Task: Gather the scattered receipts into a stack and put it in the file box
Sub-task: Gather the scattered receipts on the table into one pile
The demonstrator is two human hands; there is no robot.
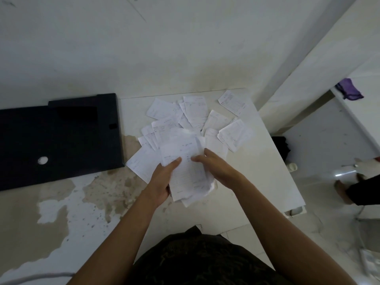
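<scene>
A stack of white receipts (188,173) is held above the white table (267,161). My left hand (162,182) grips its left edge, thumb on top. My right hand (213,165) holds the right edge, fingers curled over the top sheet. Several loose receipts (195,112) lie fanned out on the table beyond my hands, one (232,102) apart at the far right corner and another (141,163) just left of my left hand. A flat black file box (57,138) lies closed at the left, touching the table's left edge.
The surface under the black box is stained and peeling (98,194). A white wall stands behind the table. At the right, another person's foot (343,192) is on the floor, and a purple cloth (349,91) lies on a ledge.
</scene>
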